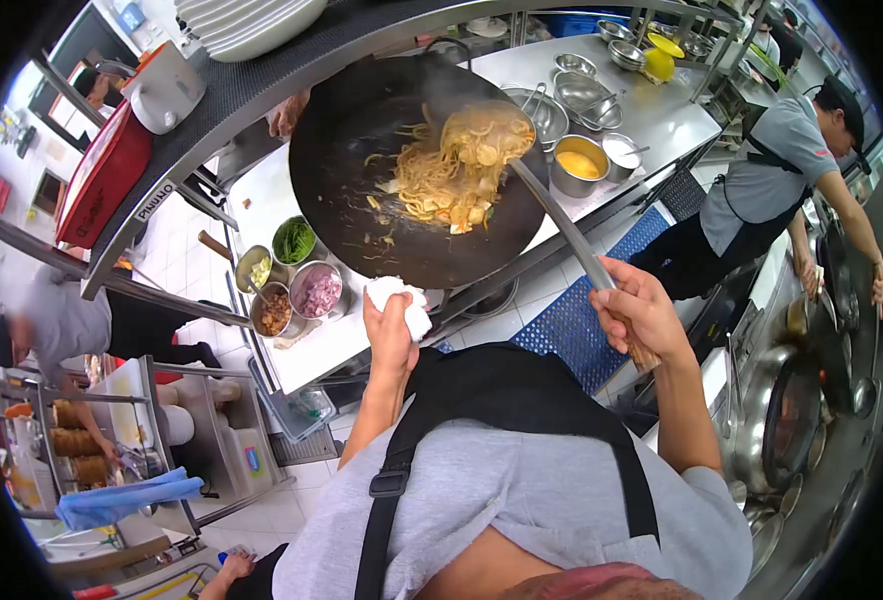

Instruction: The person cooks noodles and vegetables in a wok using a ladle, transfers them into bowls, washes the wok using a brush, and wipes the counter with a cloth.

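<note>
My left hand (392,330) is closed on a folded white cloth (402,300) at the near rim of a large black wok (342,200). Whatever part of the wok lies under the cloth is hidden. Fried noodles (427,185) with pale and orange pieces lie in the wok. My right hand (637,310) grips the wooden-ended handle of a long metal wok ladle (572,220). Its head is over the wok's far right side, heaped with steaming noodles (487,135) that hang down to those below. The wok is above the steel counter.
Left of the wok stand pots of chopped greens (295,240), diced purple-pink onion (317,290) and brown cubes (274,312). Right are a pot of yellow liquid (580,165) and steel bowls (587,95). A shelf (252,90) overhangs. Co-workers stand right (772,170) and left (52,320).
</note>
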The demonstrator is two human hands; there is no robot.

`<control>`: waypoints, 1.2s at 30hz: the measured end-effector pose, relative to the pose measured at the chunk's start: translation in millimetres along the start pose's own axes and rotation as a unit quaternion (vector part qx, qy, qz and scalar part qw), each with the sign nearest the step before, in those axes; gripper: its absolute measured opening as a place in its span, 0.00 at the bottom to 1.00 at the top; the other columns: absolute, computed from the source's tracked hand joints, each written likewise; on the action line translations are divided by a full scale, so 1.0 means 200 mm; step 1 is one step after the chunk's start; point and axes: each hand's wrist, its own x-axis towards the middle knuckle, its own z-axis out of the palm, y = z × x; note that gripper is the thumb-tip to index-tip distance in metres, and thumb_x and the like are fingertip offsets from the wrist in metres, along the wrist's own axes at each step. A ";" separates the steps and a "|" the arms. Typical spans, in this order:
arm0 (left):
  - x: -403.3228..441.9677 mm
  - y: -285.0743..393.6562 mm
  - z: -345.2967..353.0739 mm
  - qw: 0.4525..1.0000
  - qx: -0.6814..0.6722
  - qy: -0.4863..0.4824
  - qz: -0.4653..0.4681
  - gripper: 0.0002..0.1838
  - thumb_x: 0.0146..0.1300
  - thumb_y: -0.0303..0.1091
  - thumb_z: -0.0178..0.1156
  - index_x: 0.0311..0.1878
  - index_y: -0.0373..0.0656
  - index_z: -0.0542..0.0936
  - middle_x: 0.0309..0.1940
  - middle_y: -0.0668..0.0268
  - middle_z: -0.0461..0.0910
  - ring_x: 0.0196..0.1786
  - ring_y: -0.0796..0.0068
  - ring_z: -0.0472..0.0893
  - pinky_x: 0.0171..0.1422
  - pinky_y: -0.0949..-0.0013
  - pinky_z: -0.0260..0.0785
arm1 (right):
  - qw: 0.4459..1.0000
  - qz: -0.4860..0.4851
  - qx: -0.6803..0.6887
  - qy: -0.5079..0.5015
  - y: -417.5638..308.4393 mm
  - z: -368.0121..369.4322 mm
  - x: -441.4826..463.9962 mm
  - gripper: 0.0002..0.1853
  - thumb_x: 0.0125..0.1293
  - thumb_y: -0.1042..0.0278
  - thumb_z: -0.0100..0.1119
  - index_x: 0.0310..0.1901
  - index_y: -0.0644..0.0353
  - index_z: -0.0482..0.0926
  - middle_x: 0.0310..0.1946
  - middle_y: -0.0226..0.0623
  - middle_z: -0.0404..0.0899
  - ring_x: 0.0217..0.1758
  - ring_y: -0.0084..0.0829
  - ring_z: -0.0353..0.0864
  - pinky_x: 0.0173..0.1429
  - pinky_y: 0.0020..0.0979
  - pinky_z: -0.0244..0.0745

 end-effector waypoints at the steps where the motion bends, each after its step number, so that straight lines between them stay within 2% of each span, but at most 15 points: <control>1: 0.00 0.00 0.01 1.000 0.002 0.001 0.013 0.12 0.63 0.22 0.54 0.51 0.39 0.72 0.33 0.61 0.81 0.31 0.70 0.82 0.34 0.67 0.76 | 1.000 -0.001 0.001 0.002 0.01 -0.01 0.00 0.30 0.71 0.80 0.59 0.74 0.70 0.65 0.29 0.31 0.74 0.19 0.18 0.71 0.17 0.23 0.70; 2: -0.01 -0.01 0.02 0.999 0.002 0.026 0.019 0.12 0.64 0.22 0.54 0.50 0.39 0.73 0.33 0.62 0.81 0.31 0.71 0.82 0.34 0.67 0.76 | 1.000 -0.002 0.001 0.004 0.02 -0.03 0.01 0.30 0.71 0.80 0.59 0.73 0.70 0.65 0.29 0.31 0.74 0.19 0.18 0.71 0.17 0.23 0.70; 5: -0.01 -0.03 0.02 0.999 0.020 0.021 0.046 0.13 0.63 0.23 0.54 0.52 0.37 0.73 0.36 0.57 0.81 0.35 0.67 0.83 0.40 0.65 0.77 | 1.000 -0.008 0.005 0.006 0.06 -0.07 0.02 0.30 0.71 0.79 0.59 0.74 0.70 0.65 0.29 0.31 0.74 0.19 0.17 0.71 0.17 0.23 0.70; 9: -0.05 -0.01 0.05 0.996 0.010 0.048 0.077 0.14 0.64 0.21 0.53 0.52 0.39 0.71 0.37 0.62 0.79 0.32 0.71 0.82 0.35 0.67 0.78 | 1.000 -0.015 0.015 0.018 0.08 -0.07 -0.01 0.30 0.71 0.79 0.59 0.74 0.70 0.65 0.28 0.31 0.74 0.18 0.17 0.71 0.17 0.22 0.70; 15: -0.04 -0.05 0.09 0.989 0.003 0.092 0.112 0.16 0.62 0.21 0.54 0.54 0.39 0.69 0.37 0.61 0.78 0.32 0.69 0.81 0.35 0.65 0.79 | 0.999 -0.032 -0.011 0.018 0.11 -0.16 0.02 0.30 0.71 0.79 0.59 0.73 0.70 0.66 0.22 0.27 0.72 0.17 0.16 0.71 0.17 0.22 0.70; 18: -0.03 -0.08 0.10 0.985 0.011 0.108 0.133 0.17 0.62 0.20 0.54 0.54 0.39 0.69 0.36 0.61 0.78 0.31 0.69 0.81 0.34 0.65 0.79 | 0.998 -0.037 -0.045 0.004 0.18 -0.26 0.07 0.31 0.71 0.79 0.58 0.74 0.70 0.65 0.23 0.27 0.72 0.17 0.16 0.71 0.18 0.22 0.70; 24: -0.02 -0.14 0.13 0.975 0.024 0.134 0.173 0.13 0.62 0.20 0.54 0.51 0.39 0.72 0.35 0.61 0.79 0.31 0.68 0.81 0.35 0.66 0.77 | 0.983 -0.030 -0.166 0.066 0.25 -0.30 0.12 0.34 0.68 0.80 0.56 0.77 0.65 0.65 0.24 0.26 0.74 0.18 0.16 0.72 0.18 0.21 0.69; 27: -0.02 -0.15 0.14 0.975 0.011 0.145 0.171 0.13 0.62 0.21 0.54 0.50 0.39 0.72 0.37 0.61 0.78 0.32 0.68 0.82 0.35 0.66 0.78 | 0.973 -0.060 -0.205 0.084 0.34 -0.32 0.17 0.38 0.65 0.80 0.57 0.79 0.65 0.63 0.21 0.26 0.73 0.17 0.18 0.73 0.20 0.26 0.70; 30: -0.01 -0.16 0.13 0.975 0.005 0.149 0.167 0.13 0.62 0.21 0.54 0.50 0.39 0.72 0.38 0.61 0.78 0.33 0.68 0.82 0.36 0.65 0.79 | 0.913 -0.139 -0.359 0.135 0.43 -0.34 0.23 0.38 0.64 0.80 0.58 0.78 0.62 0.66 0.22 0.34 0.76 0.18 0.21 0.75 0.23 0.30 0.71; 33: -0.02 -0.15 0.15 0.977 0.012 0.146 0.157 0.12 0.62 0.21 0.54 0.49 0.39 0.72 0.38 0.61 0.78 0.34 0.68 0.82 0.36 0.66 0.79 | 0.882 -0.052 -0.446 0.146 0.36 -0.28 0.19 0.37 0.62 0.80 0.60 0.76 0.66 0.67 0.43 0.56 0.83 0.31 0.41 0.86 0.43 0.40 0.82; 36: -0.01 -0.14 0.16 0.977 0.014 0.141 0.157 0.12 0.62 0.20 0.54 0.49 0.38 0.73 0.38 0.61 0.78 0.34 0.68 0.82 0.37 0.66 0.78 | 0.863 -0.144 -0.456 0.159 0.43 -0.30 0.19 0.37 0.63 0.79 0.60 0.76 0.64 0.67 0.52 0.64 0.82 0.46 0.55 0.86 0.54 0.46 0.80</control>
